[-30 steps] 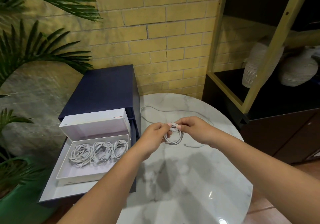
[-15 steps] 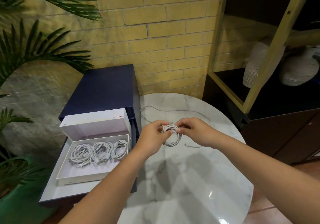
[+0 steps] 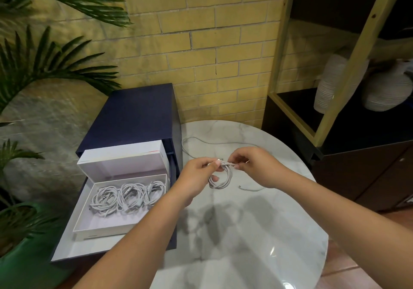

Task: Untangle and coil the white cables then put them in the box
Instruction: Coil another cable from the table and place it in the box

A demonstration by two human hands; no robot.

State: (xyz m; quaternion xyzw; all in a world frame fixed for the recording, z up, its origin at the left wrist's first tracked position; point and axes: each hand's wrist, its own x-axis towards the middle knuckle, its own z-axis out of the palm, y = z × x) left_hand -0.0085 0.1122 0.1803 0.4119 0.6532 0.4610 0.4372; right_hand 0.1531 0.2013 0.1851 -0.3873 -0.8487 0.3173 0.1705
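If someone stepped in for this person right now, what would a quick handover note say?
Left hand: grips the coiled cable above the marble table.
Right hand: pinches the same coil's top.
Done: three coils lie in the open white box, left of the table.
Left: finish this coil, box it; a loose cable lies on the table behind the hands, perhaps this coil's own tail.

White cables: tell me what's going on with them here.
A person holds a coiled white cable above the marble table: the left hand grips the loops, and the right hand pinches the top. Three coiled cables already lie in the open white box. A loose cable lies on the table behind the hands.
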